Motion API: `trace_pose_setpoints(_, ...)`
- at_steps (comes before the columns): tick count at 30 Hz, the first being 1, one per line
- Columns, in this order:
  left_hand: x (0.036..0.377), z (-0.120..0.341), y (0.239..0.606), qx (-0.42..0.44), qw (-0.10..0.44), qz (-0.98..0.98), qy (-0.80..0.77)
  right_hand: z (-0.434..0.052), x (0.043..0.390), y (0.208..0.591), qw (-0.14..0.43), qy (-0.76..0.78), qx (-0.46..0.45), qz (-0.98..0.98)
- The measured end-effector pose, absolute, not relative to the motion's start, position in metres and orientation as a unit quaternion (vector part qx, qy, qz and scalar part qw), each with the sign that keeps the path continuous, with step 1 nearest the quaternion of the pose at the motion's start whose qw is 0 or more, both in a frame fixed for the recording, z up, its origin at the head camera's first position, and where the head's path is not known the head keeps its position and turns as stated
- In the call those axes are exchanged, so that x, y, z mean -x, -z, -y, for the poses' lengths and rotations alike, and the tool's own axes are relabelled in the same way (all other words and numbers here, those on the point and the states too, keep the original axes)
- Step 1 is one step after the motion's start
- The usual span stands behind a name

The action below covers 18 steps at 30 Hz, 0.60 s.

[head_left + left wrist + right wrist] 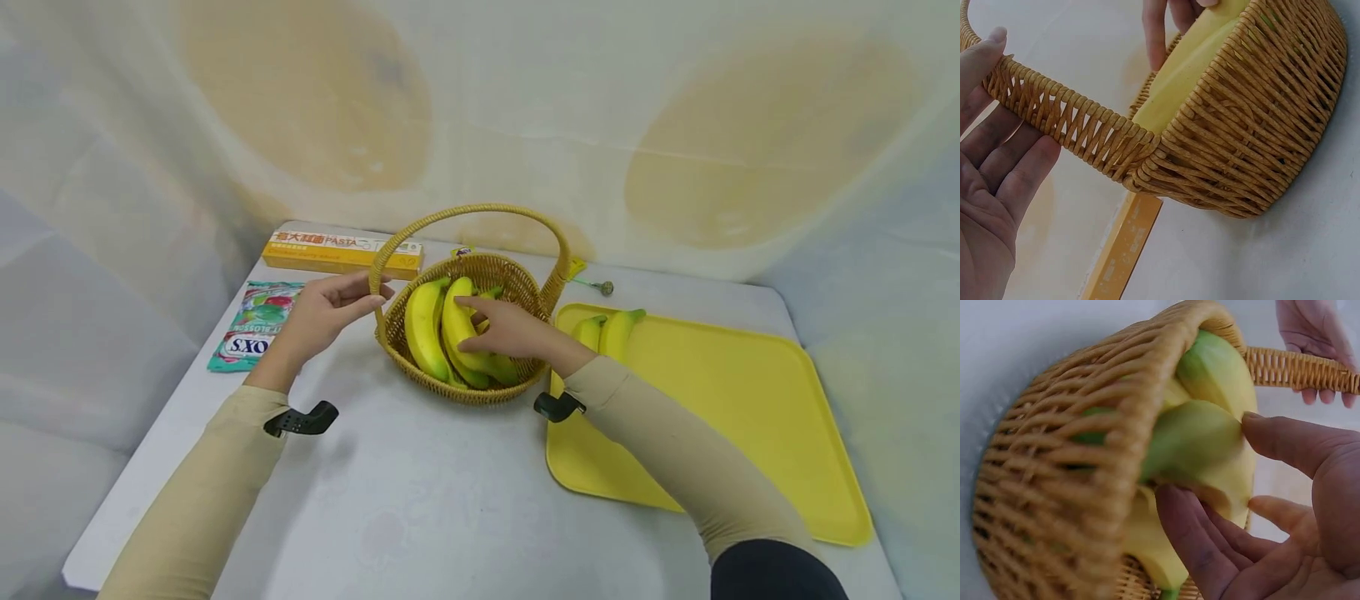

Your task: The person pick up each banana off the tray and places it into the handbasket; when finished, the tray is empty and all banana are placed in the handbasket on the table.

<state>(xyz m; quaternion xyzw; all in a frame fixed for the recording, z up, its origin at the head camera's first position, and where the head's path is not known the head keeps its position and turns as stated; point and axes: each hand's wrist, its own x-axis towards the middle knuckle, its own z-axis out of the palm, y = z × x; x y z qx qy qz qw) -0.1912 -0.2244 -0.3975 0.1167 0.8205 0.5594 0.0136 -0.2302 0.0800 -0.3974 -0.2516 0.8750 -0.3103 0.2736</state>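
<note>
A wicker basket (465, 392) with a tall hoop handle (480, 210) stands mid-table and holds a bunch of yellow-green bananas (426, 329). My right hand (487, 321) reaches into it, with the thumb over one banana (1222, 375) and the fingers (1191, 537) curled beneath it. My left hand (371, 293) is at the handle's left foot. Its straight fingers (1016, 169) lie against the woven handle (1072, 119) and its thumb sits above. Basket wall (1254, 137) and rim (1054, 462) fill the wrist views.
A yellow tray (720, 392) lies right of the basket with two bananas (615, 329) at its near-left corner. A pasta box (341, 252) sits behind the basket and a candy bag (258, 321) to its left. The table edge runs near my elbows.
</note>
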Motion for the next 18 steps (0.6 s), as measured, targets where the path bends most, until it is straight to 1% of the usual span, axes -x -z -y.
trace_pose_setpoints(4, 0.19, 0.225, 0.397, -0.104, 0.01, -0.828, -0.551, -0.071, 0.23, 0.394, 0.286, 0.291, 0.248, -0.878)
trace_pose_setpoints(11, 0.191, 0.224, 0.397, -0.102, 0.01, -0.829, -0.55, -0.062, 0.232, 0.389, 0.279, 0.233, 0.265, -0.893)
trace_pose_setpoints(18, 0.191, 0.224, 0.397, -0.097, 0.012, -0.83, -0.549, -0.067, 0.229, 0.389, 0.281, 0.257, 0.265, -0.886)
